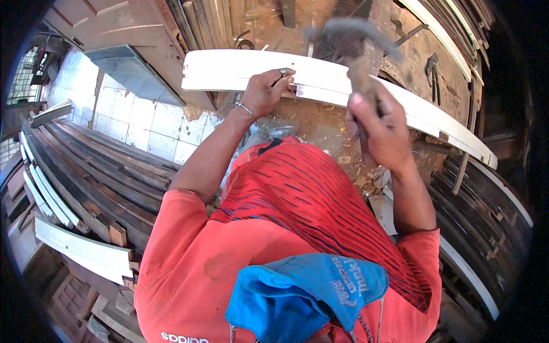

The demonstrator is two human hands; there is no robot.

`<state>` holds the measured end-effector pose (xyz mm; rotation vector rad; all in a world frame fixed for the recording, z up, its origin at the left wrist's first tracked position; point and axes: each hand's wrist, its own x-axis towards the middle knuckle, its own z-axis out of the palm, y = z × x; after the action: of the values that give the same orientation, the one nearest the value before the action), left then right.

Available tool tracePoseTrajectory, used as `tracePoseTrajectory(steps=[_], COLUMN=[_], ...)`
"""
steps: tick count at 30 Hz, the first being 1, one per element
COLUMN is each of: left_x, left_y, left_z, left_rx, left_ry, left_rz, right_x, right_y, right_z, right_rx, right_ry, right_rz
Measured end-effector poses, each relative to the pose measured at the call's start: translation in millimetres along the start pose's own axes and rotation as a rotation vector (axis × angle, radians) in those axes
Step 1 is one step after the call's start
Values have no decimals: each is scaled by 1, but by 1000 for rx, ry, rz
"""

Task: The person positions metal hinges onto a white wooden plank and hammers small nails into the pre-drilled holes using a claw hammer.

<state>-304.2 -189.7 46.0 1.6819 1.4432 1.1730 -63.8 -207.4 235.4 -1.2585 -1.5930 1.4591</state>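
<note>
My right hand (380, 123) is wrapped round the wooden handle of a claw hammer (357, 37), whose metal head is blurred above the far side of a long white board (229, 63). The board runs across in front of me, from the left of centre to the far right, with small slots cut along its near edge. My left hand (266, 91), with a bracelet at the wrist, rests on the board by one of these slots. Its fingers are closed in a pinch; whatever they hold is too small to make out.
Pincers (433, 77) lie on the worn wooden bench (409, 63) at the far right. Long dark planks (108, 154) are stacked on my left, with white boards (86, 246) beside them. A brown panelled door (114, 26) stands at the far left. Wood shavings litter the ground.
</note>
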Motion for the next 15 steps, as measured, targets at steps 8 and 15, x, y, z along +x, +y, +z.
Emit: tracePoseTrajectory(steps=[8,15], left_x=[-2,-3], left_y=[-1,-7], left_z=[-4,-1], left_rx=[-20,11], left_ry=[-91,-40], left_rz=[-12,58], right_x=[56,35], right_y=[-16,-77], right_z=[9,22], right_rx=[-1061,-318], right_ry=[-452,-86], right_rz=[28,-336])
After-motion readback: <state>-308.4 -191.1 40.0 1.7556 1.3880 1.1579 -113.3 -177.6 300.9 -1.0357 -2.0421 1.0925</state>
